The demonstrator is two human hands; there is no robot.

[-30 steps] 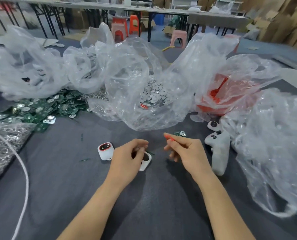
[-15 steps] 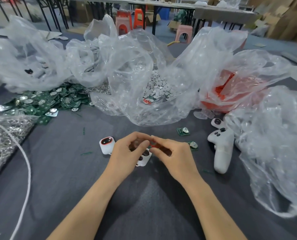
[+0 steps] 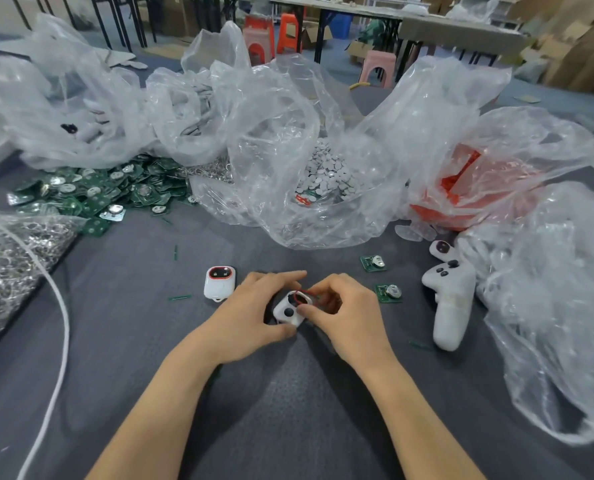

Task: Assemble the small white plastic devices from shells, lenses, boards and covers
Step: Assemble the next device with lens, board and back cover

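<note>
My left hand (image 3: 254, 311) grips a small white shell (image 3: 288, 311) with a black button, held just above the grey table. My right hand (image 3: 344, 310) pinches a thin red lens (image 3: 300, 295) at the shell's top opening. A white device with a red-rimmed lens (image 3: 219, 282) lies left of my hands. Two green boards (image 3: 373, 263) (image 3: 389, 292) lie to the right. A row of white shells (image 3: 449, 299) lies further right.
Clear plastic bags are heaped across the back: one with small white discs (image 3: 323, 174), one with red parts (image 3: 461, 188). A pile of green boards (image 3: 94, 192) lies at the left, with a bag of metal rings (image 3: 8, 258) and a white cord (image 3: 56, 341) nearer me.
My right hand brought the red lens from the right over to the shell in my left hand. Both hands now meet at the shell.
</note>
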